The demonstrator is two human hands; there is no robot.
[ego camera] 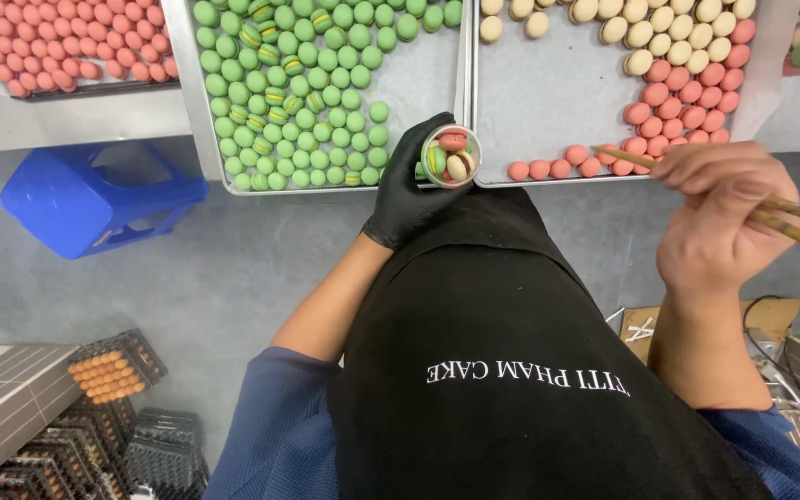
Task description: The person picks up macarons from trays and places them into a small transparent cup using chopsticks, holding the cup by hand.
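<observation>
Hands: gloved left hand (409, 181) grips small clear cup (451, 156), base hidden; bare right hand (724, 218) clamps chopsticks (696, 181), ends cut off beside cup.

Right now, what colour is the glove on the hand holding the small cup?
Black. The glove on the left hand holding the clear cup shows best in the head view.

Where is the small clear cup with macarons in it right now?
Head view, centre: the clear cup sits in the gloved left hand, at the seam between the green-macaron tray and the pink-and-cream tray.
</observation>
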